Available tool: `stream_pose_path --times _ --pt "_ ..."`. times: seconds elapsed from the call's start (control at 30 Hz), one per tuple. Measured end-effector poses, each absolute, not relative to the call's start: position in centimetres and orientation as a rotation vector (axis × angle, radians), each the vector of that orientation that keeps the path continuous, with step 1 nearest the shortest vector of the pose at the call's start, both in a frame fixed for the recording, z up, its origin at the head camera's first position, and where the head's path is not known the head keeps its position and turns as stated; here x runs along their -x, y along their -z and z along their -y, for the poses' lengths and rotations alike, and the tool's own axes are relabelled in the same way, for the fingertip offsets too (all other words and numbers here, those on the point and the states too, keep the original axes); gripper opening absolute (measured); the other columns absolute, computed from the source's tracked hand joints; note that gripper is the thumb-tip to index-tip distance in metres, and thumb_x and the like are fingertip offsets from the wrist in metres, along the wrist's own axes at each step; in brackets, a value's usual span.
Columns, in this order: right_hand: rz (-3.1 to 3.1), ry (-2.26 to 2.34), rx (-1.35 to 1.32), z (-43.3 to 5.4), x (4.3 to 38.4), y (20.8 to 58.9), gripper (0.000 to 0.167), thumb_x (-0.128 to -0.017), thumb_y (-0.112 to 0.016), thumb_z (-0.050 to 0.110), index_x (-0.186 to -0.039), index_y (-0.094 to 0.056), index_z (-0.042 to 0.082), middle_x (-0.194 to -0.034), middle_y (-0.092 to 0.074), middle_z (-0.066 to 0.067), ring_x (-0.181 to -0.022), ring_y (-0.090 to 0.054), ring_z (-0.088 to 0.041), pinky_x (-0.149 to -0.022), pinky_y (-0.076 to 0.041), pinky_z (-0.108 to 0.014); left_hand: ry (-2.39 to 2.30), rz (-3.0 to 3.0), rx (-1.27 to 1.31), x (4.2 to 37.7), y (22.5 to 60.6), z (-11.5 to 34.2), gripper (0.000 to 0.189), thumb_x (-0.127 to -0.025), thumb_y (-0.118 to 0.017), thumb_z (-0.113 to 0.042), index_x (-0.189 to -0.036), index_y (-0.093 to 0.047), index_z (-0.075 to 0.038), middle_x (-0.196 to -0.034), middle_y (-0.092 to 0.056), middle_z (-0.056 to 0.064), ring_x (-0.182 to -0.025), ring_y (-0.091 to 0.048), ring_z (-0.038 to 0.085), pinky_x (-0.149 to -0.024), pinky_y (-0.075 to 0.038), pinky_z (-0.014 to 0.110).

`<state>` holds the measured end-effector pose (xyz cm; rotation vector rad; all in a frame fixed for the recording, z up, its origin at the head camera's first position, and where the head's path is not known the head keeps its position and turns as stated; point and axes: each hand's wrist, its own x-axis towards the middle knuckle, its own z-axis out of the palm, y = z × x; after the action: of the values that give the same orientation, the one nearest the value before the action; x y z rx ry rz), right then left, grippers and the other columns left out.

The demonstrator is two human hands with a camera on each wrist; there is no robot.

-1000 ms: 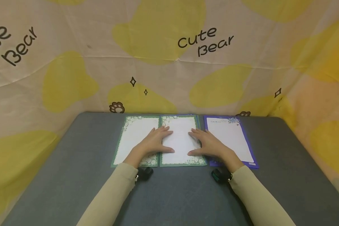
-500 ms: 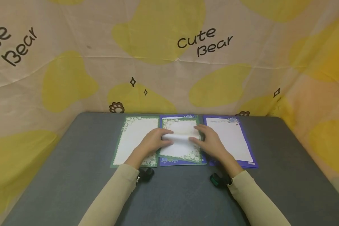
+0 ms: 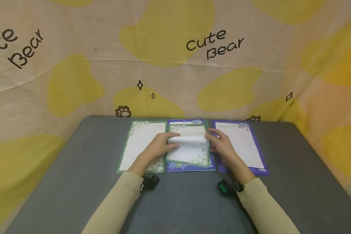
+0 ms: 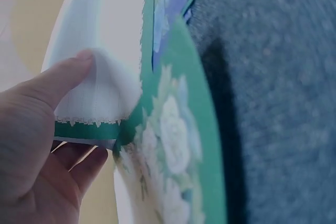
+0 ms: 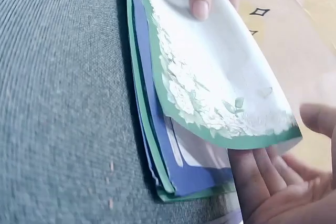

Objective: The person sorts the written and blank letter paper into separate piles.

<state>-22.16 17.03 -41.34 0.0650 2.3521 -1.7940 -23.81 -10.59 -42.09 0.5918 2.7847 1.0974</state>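
Observation:
A white sheet of paper with a green floral border [image 3: 190, 152] is raised and bowed above the middle stack in the head view. My left hand [image 3: 159, 145] pinches its left edge, thumb on top and fingers beneath, as the left wrist view shows. At the sheet's right edge is my right hand [image 3: 224, 145]. In the right wrist view its fingers [image 5: 265, 169] reach under the sheet, while the thumb stands apart from the paper. Below the raised sheet, a purple-bordered sheet [image 3: 175, 167] tops the stack.
To the left lies another green-bordered sheet [image 3: 134, 143], partly under my left forearm. A purple-bordered sheet [image 3: 242, 146] lies on the right. All rest on the dark grey table [image 3: 181, 201], near its far edge, with a patterned cloth [image 3: 175, 74] hanging behind.
Both hands have lifted the top green-bordered sheet off the middle stack, uncovering the purple-bordered one. Most recently my right hand has shifted outward to the sheet's right edge and its thumb has come away.

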Motion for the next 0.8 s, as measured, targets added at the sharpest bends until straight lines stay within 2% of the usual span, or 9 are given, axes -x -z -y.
stream_pose_path --times 0.1,0.13,0.17,0.23,0.33,0.43,0.53,0.63,0.8 --pt "-2.306 1.778 0.012 -16.7 22.3 41.2 0.052 -0.103 -0.058 0.035 -0.150 -0.048 0.016 -0.086 -0.051 0.007 -0.070 -0.050 -0.006 -0.074 -0.053 -0.026 -1.102 -2.771 -0.597 23.6 41.8 10.8 0.050 -0.092 -0.075 -0.027 -0.140 -0.063 -0.017 -0.144 -0.062 0.008 -0.140 -0.053 0.030 -0.117 -0.042 0.048" --pt "-2.300 1.782 0.027 -16.6 22.3 41.2 0.050 -0.103 -0.058 0.033 -0.149 -0.050 0.015 -0.088 -0.055 0.006 -0.075 -0.051 -0.007 -0.076 -0.051 -0.028 -1.101 -2.768 -0.598 23.6 41.7 10.8 0.051 -0.092 -0.075 -0.028 -0.140 -0.062 -0.018 -0.146 -0.060 0.008 -0.141 -0.051 0.030 -0.119 -0.041 0.048" --pt "-2.299 1.787 0.041 -16.5 22.4 41.2 0.048 -0.103 -0.058 0.030 -0.148 -0.051 0.015 -0.095 -0.059 0.002 -0.084 -0.056 -0.012 -0.083 -0.052 -0.033 -1.102 -2.762 -0.601 23.5 41.7 10.9 0.053 -0.092 -0.075 -0.028 -0.142 -0.061 -0.018 -0.149 -0.058 0.008 -0.143 -0.049 0.030 -0.120 -0.039 0.048" --pt "-2.311 1.793 0.067 -16.3 22.3 41.1 0.046 -0.104 -0.057 0.026 -0.148 -0.052 0.014 -0.128 -0.063 -0.006 -0.117 -0.058 -0.024 -0.103 -0.049 -0.045 -1.109 -2.747 -0.612 23.4 41.6 11.1 0.056 -0.092 -0.076 -0.029 -0.144 -0.058 -0.017 -0.155 -0.050 0.008 -0.148 -0.042 0.031 -0.122 -0.034 0.050" --pt "-2.339 1.803 0.111 -16.1 22.3 40.9 0.046 -0.104 -0.056 0.021 -0.148 -0.051 0.011 -0.167 -0.028 -0.011 -0.156 -0.020 -0.037 -0.125 -0.022 -0.060 -1.118 -2.727 -0.603 23.3 41.6 11.4 0.064 -0.091 -0.076 -0.035 -0.148 -0.053 -0.018 -0.165 -0.034 0.011 -0.154 -0.029 0.035 -0.124 -0.029 0.055" --pt "-2.348 1.818 0.123 -15.9 22.3 40.5 0.045 -0.104 -0.056 0.018 -0.149 -0.051 0.011 -0.170 -0.020 -0.013 -0.158 -0.013 -0.039 -0.127 -0.016 -0.059 -1.170 -2.717 -0.513 23.0 41.5 11.7 0.068 -0.094 -0.071 -0.041 -0.153 -0.046 -0.016 -0.169 -0.021 0.016 -0.156 -0.023 0.039 -0.123 -0.027 0.060" --pt "-2.361 1.828 0.140 -15.8 22.3 39.8 0.046 -0.104 -0.056 0.018 -0.149 -0.050 0.012 -0.171 -0.014 -0.014 -0.157 -0.013 -0.040 -0.126 -0.017 -0.059 -1.348 -2.693 -0.311 22.8 41.4 11.9 0.062 -0.100 -0.061 -0.044 -0.153 -0.046 -0.016 -0.164 -0.033 0.018 -0.148 -0.039 0.041 -0.117 -0.038 0.059" --pt "-2.375 1.831 0.177 -15.6 22.3 39.1 0.046 -0.104 -0.056 0.018 -0.149 -0.050 0.012 -0.171 -0.013 -0.014 -0.157 -0.014 -0.041 -0.125 -0.018 -0.060 -1.575 -2.633 -0.173 22.6 41.2 12.2 0.049 -0.104 -0.056 -0.039 -0.147 -0.053 -0.017 -0.146 -0.057 0.017 -0.123 -0.061 0.038 -0.101 -0.054 0.053" --pt "-2.382 1.828 0.237 -14.7 22.3 38.8 0.045 -0.103 -0.058 0.018 -0.147 -0.052 0.013 -0.170 -0.018 -0.012 -0.156 -0.018 -0.042 -0.124 -0.023 -0.060 -1.761 -2.620 -0.125 22.5 40.5 12.8 0.033 -0.100 -0.065 -0.028 -0.132 -0.067 -0.018 -0.138 -0.064 0.007 -0.115 -0.063 0.027 -0.096 -0.055 0.043"
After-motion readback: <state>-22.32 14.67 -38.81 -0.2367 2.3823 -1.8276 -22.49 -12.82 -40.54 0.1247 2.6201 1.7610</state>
